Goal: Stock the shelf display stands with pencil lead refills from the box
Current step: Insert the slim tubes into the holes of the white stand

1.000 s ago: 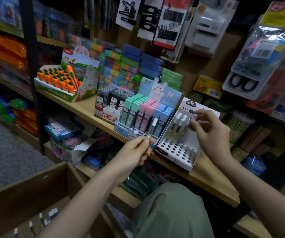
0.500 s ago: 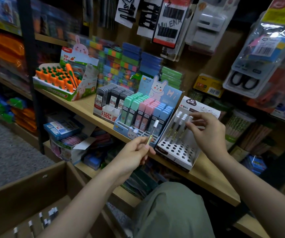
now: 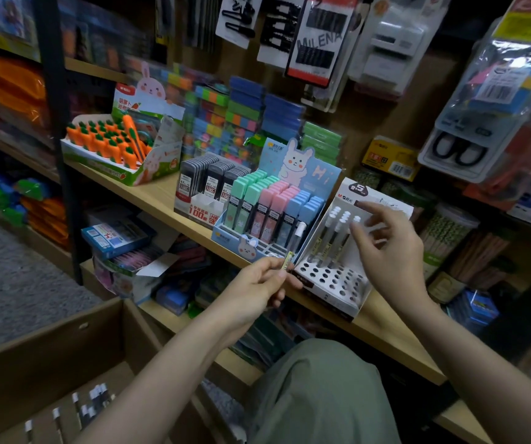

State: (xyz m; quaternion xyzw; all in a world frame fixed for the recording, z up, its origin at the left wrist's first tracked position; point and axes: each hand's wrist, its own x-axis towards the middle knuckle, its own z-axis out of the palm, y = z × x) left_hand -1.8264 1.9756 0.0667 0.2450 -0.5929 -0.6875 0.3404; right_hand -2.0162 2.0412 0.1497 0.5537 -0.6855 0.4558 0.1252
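My left grip pinches a light, slick, stiff tube at its base; right grip hangs spread, empty, over the stand at the shelf edge.

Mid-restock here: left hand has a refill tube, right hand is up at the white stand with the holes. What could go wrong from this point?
1. The left hand pinches the refill tube only at its lower end, so it could slip or swing into the pastel rabbit display just behind it.
2. The right hand hovers with fingers spread beside the tubes already standing in the white stand; a brush might tip them.
3. That stand sits near the shelf edge, so a firm push may shift it.
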